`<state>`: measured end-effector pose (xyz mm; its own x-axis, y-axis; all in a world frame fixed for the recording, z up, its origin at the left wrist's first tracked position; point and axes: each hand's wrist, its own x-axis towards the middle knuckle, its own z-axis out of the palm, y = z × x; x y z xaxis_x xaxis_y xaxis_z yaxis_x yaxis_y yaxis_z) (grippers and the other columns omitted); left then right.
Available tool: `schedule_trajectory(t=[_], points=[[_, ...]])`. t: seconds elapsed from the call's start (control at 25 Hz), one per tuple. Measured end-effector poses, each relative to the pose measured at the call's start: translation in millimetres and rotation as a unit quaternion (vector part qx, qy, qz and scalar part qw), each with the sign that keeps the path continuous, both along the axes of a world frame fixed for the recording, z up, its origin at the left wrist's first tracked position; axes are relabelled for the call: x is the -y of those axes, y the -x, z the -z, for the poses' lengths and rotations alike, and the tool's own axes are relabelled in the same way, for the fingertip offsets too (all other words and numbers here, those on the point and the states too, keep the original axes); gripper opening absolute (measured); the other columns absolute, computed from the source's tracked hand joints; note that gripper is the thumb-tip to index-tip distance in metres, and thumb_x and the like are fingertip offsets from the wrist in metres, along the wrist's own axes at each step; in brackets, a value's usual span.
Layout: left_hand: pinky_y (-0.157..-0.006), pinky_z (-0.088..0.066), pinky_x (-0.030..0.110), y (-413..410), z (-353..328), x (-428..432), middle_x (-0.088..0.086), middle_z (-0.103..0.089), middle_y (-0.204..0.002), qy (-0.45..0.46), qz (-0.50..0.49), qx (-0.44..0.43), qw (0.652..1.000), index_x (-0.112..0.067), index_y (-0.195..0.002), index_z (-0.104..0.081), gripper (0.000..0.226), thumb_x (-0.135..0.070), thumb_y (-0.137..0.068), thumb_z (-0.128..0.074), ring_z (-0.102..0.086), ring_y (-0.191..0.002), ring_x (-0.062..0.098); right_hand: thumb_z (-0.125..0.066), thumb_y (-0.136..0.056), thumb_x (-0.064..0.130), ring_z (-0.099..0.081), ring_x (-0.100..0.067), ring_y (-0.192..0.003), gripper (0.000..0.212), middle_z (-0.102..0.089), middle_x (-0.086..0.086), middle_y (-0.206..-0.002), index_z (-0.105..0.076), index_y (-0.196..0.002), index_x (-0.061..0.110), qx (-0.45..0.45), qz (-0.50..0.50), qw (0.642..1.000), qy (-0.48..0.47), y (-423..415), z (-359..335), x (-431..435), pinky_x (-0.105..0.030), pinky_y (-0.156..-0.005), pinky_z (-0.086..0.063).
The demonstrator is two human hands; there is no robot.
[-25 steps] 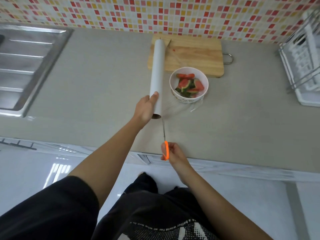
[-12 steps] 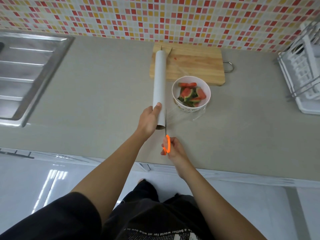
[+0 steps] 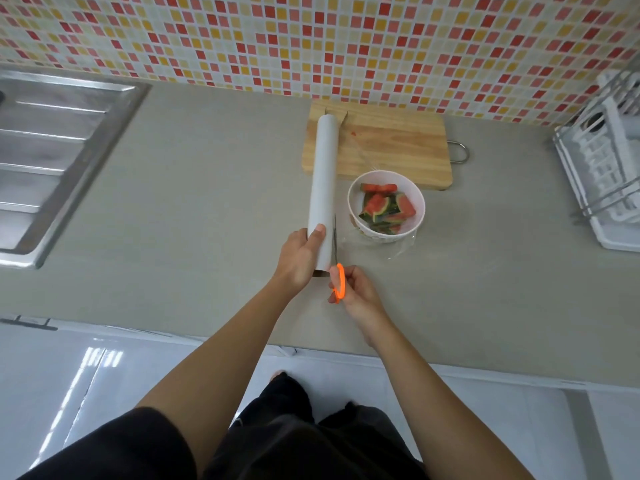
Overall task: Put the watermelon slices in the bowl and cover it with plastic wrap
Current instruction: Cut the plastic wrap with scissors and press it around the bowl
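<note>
Gripping the near end of the plastic wrap roll [image 3: 323, 181], the left hand [image 3: 299, 259] curls its fingers round the tube, thumb on top. Just right of it, the right hand [image 3: 358, 294] pinches the orange-handled scissors [image 3: 340, 278], blades pointing away along the roll's right edge. Beyond the right hand the bowl [image 3: 350, 202] stands on the bench [image 3: 207, 209], watermelon slices [image 3: 379, 207] inside, with clear film [image 3: 403, 244] drawn across it from the roll. The roll's far end lies over the cutting board [image 3: 398, 147].
</note>
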<state>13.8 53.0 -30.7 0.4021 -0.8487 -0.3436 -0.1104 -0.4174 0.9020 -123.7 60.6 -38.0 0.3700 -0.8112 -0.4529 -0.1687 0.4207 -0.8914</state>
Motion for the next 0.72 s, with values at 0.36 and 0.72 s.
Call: schedule_trajectory(t=[0.36, 0.72], points=[[-0.061, -0.038, 0.025, -4, 7, 0, 0.004, -0.055, -0.087, 0.007, 0.013, -0.004, 1.000, -0.019, -0.074, -0.052, 0.034, -0.043, -0.095, -0.043, -0.054, -0.074, 0.016, -0.057, -0.089, 0.032, -0.055, 0.000, -0.064, 0.022, -0.056, 0.004, -0.074, -0.053, -0.089, 0.011, 0.000, 0.016, 0.999, 0.052, -19, -4, 32, -0.008, -0.057, -0.042], [-0.070, -0.041, 0.028, -12, 18, -4, 0.016, -0.058, -0.103, -0.001, 0.027, -0.025, 0.999, -0.014, -0.087, -0.058, 0.033, -0.041, -0.097, -0.043, -0.057, -0.086, 0.022, -0.059, -0.089, 0.031, -0.052, -0.006, -0.061, 0.025, -0.053, -0.001, -0.071, -0.051, -0.086, 0.008, 0.008, 0.041, 0.997, 0.061, -37, 3, 60, -0.012, -0.054, -0.043]])
